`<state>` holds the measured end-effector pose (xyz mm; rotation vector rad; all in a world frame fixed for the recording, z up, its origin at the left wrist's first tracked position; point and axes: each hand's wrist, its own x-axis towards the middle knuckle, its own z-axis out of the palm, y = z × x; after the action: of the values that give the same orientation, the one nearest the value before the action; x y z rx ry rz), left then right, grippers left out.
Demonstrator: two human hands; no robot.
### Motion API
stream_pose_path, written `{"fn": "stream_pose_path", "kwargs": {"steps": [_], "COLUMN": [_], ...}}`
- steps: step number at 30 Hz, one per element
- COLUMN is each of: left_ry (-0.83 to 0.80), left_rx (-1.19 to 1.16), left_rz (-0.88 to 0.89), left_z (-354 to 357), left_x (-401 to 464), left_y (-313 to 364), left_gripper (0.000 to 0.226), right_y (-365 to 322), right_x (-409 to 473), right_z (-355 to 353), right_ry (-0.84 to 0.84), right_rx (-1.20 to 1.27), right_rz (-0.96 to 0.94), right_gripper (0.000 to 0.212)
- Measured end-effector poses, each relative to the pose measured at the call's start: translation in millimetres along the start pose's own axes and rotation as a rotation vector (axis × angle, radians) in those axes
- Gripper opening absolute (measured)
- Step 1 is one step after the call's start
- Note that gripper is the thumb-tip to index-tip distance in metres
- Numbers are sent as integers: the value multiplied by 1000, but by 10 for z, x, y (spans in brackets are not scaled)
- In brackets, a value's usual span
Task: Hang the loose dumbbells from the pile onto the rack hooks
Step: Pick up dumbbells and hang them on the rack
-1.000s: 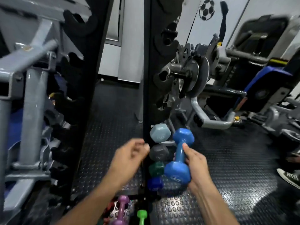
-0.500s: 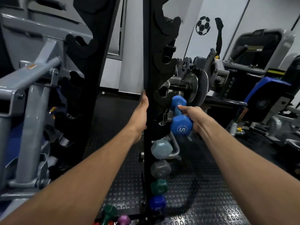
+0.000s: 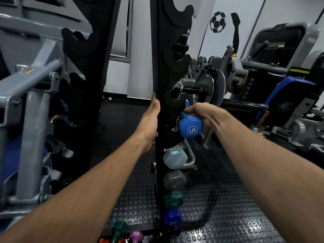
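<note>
Head view: my right hand (image 3: 201,111) is gripping the blue dumbbell (image 3: 190,128) at the hook (image 3: 175,100), twelve o'clock; left hand (image 3: 150,120) flat on the rack (image 3: 158,50); a missed hook is risking a drop

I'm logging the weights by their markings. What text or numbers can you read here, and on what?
"5": end of the blue dumbbell in the right hand; ring of small print around it unreadable.
"9": pale dumbbell, seemingly.
Grey dumbbell: mark blurred.
Orange sticker: too small.

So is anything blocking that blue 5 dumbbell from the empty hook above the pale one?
Nothing visible. The right hand holds the blue dumbbell right at the rack hook; the left hand rests on the upright's far side.
</note>
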<state>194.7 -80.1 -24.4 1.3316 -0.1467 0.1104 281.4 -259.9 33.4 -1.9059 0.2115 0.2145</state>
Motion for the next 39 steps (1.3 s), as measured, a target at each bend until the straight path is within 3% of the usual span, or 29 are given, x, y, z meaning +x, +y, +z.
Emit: {"fn": "stream_pose_path", "kwargs": {"steps": [3,7,12,19,23,27,34,37,39], "left_ry": [-3,-10,-31,-56,-62,-59,-49,-53,-53], "left_rx": [0,0,-8,4,10,5,3,9,9], "left_rz": [-14,-20,-23,-7,-7,-15,-11,-9,-4], "left_z": [-14,-21,-57,-74,-64,-60,-71,-75,-78], "left_x": [-1,8,5,-6,-15,-32,-5,11,11], "left_y": [-5,-8,1,-15,-8,20,-5,-28,-27], "left_gripper": [59,55,52,56,58,56,49,49,49], "right_y": [-52,-110,-73,25,69,125,220,186,141], "right_x": [6,108,1,-2,-7,23,136,92,96], "right_z": [54,133,47,-36,68,82,11,17,46], "right_ry": [17,33,-53,-168,-92,-53,-20,-17,-40], "right_rx": [-39,-84,-77,-15,106,219,302,305,325], "right_rz": [-68,-96,-57,-30,-29,-32,9,-34,-41], "right_gripper": [11,27,5,13,30,11,43,22,21]}}
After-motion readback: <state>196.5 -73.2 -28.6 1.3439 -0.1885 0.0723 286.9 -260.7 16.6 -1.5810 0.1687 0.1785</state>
